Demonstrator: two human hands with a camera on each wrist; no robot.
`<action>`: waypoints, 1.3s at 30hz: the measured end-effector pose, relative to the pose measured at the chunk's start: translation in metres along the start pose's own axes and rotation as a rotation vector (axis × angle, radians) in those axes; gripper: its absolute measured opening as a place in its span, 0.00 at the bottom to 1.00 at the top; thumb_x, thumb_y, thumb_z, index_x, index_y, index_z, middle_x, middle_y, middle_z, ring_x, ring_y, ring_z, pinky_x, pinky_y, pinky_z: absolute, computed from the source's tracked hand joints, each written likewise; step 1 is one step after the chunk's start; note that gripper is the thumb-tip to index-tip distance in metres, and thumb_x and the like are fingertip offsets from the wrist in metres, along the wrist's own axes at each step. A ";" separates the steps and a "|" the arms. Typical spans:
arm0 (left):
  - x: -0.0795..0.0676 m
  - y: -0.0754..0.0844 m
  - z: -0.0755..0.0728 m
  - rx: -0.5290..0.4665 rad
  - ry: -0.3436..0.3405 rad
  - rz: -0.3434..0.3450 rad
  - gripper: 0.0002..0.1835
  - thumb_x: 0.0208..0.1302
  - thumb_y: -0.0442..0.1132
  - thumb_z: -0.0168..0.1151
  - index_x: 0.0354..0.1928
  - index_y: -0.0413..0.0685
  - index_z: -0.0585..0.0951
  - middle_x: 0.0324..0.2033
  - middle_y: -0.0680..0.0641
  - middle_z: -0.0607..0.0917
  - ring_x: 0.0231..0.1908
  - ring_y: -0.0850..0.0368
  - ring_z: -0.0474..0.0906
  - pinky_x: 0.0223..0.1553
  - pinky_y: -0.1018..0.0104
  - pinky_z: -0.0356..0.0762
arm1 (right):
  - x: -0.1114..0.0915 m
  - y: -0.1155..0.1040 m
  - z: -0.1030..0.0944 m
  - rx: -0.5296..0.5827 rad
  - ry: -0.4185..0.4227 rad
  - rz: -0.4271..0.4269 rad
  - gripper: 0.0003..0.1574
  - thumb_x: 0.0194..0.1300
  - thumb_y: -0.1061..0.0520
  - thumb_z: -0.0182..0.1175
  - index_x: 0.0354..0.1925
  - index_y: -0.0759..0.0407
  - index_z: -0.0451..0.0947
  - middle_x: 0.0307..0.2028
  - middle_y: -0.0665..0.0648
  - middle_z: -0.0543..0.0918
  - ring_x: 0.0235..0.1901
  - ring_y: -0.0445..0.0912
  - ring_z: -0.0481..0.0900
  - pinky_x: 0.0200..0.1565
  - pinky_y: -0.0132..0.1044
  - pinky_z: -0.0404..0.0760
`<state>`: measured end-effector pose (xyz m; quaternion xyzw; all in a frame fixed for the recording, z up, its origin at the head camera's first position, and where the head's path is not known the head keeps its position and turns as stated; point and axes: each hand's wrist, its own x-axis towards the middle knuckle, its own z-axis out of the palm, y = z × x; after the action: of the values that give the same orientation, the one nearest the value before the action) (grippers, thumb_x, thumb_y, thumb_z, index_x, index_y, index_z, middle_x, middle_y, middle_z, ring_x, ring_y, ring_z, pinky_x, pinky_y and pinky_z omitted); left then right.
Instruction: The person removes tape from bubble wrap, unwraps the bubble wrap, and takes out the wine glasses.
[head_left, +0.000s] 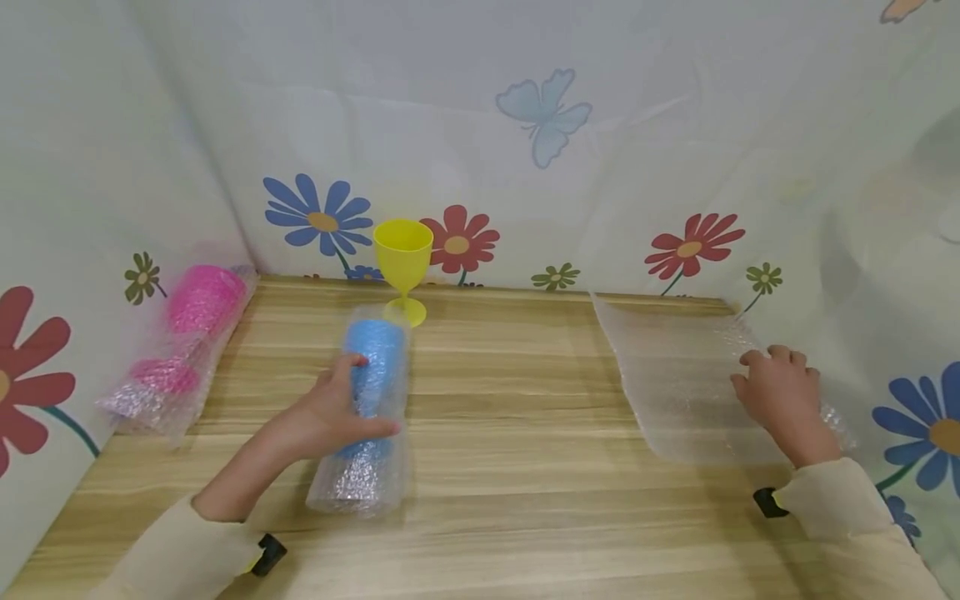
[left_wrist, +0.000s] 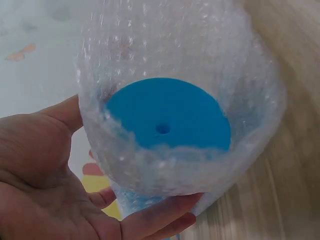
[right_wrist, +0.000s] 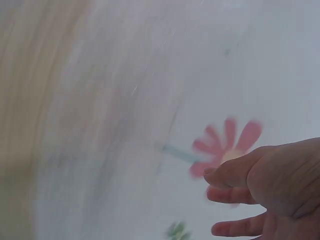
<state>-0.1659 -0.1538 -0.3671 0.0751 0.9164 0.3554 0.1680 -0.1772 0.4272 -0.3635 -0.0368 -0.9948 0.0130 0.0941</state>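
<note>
Gripping: left hand (head_left: pixel 330 421) held wrapped blue cup (head_left: pixel 377 343), long axis front-to-back.
Right hand (head_left: pixel 782 396): empty, fingers loose; bubble wrap (head_left: pixel 675 379) spread mostly leftward.

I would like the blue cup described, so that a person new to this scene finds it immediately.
On the table, look left of the middle, nearer than the upright yellow cup. There, in the grip of the left hand, is the blue cup, inside bubble wrap. Its colour sets it apart: the yellow cup is unwrapped, and the pink cup, also wrapped, lies far left.
</note>
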 end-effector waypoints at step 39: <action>0.024 0.027 0.050 -0.075 0.163 -0.007 0.59 0.57 0.62 0.76 0.79 0.50 0.51 0.75 0.29 0.54 0.61 0.30 0.70 0.57 0.29 0.74 | -0.067 -0.220 0.002 0.093 0.187 -0.561 0.21 0.59 0.53 0.78 0.47 0.61 0.84 0.50 0.64 0.83 0.52 0.60 0.81 0.47 0.57 0.82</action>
<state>-0.1697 -0.0964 -0.3892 0.0361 0.9133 0.3939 0.0968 -0.1275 0.2028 -0.3712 0.2428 -0.9515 0.0283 0.1868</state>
